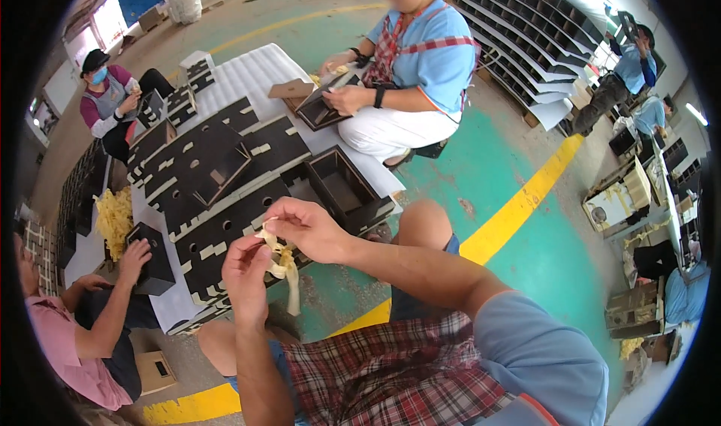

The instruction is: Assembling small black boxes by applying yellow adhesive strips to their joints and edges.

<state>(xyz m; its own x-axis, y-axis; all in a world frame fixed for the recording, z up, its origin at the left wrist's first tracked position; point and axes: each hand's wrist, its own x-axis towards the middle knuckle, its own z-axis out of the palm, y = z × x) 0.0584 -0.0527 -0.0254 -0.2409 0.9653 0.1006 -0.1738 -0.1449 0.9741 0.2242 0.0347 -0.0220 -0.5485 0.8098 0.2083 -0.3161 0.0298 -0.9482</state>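
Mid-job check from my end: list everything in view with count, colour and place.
Strips: count unclear, pale yellow, centre
Boxes: many, dark with pale patches, centre and left
Strip pile: one, yellow, left
Sheeting: count unclear, white, beneath the boxes
Co-workers: at least five, mixed clothing, left, top and right
Gridded stack: one, black and white, upper right
Wooden box: one, light brown, lower left
Floor lines: several, yellow, across the floor
Clutter at far right: too small to count
Apron: one, red plaid, bottom
Sleeve: one, light blue, lower right
Left hand: one, bare, centre, pinching the strips
Right hand: one, bare, centre, pinching the strips
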